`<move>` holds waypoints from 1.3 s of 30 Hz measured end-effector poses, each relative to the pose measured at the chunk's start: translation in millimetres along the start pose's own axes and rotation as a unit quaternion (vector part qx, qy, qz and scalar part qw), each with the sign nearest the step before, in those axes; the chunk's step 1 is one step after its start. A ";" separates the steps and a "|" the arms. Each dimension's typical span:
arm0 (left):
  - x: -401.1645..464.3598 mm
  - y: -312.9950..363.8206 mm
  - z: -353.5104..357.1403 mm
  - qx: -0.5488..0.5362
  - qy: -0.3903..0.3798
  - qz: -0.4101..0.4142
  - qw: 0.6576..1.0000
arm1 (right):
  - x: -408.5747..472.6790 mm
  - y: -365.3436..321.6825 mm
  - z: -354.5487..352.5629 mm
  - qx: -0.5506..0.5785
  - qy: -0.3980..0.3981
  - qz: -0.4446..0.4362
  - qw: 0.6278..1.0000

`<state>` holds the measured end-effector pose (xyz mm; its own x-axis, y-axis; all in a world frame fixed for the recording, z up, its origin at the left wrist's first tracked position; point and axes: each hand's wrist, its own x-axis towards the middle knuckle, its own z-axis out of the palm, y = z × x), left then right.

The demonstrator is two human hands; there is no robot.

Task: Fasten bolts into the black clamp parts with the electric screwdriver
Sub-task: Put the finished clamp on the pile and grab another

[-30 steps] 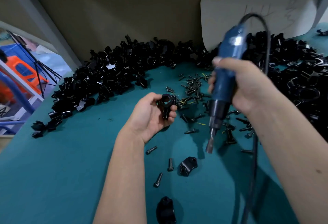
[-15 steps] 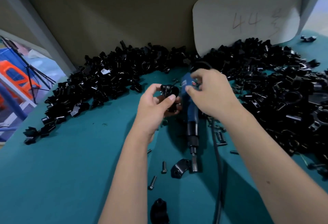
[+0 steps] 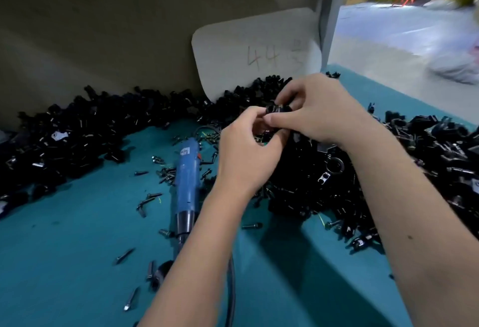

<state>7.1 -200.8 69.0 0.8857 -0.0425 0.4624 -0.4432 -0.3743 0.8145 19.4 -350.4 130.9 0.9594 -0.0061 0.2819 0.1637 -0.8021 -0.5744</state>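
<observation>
A black clamp part [image 3: 278, 108] is held up between both hands above the right pile. My left hand [image 3: 248, 153] curls its fingers round the part from below and left. My right hand [image 3: 316, 111] pinches it from the right, thumb across its front. Most of the part is hidden by the fingers. The blue electric screwdriver [image 3: 187, 179] lies on the teal table [image 3: 64, 249], bit end toward me, left of my left forearm, held by neither hand. Loose bolts [image 3: 149, 201] lie scattered around it.
Large heaps of black clamp parts run along the back wall [image 3: 77, 140] and fill the right side [image 3: 427, 166]. A white card marked 44 [image 3: 256, 51] leans on the wall. The screwdriver's black cable [image 3: 230, 287] runs toward me. A single clamp part [image 3: 160, 273] lies near the front.
My right hand let go of the screwdriver, which now lies on the table, and joined the left hand on the clamp part. Both hands moved right over the pile; the view swung right.
</observation>
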 end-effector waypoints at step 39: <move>38.2 -39.3 -33.7 0.112 0.098 -0.048 0.988 | 133.9 -20.7 100.4 -0.105 -0.008 0.027 0.994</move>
<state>53.7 -156.5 66.4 0.8685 0.1759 0.4634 -0.2966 -0.5646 0.7703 167.5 -274.7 103.4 0.9694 -0.0452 0.2415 0.0612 -0.9075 -0.4155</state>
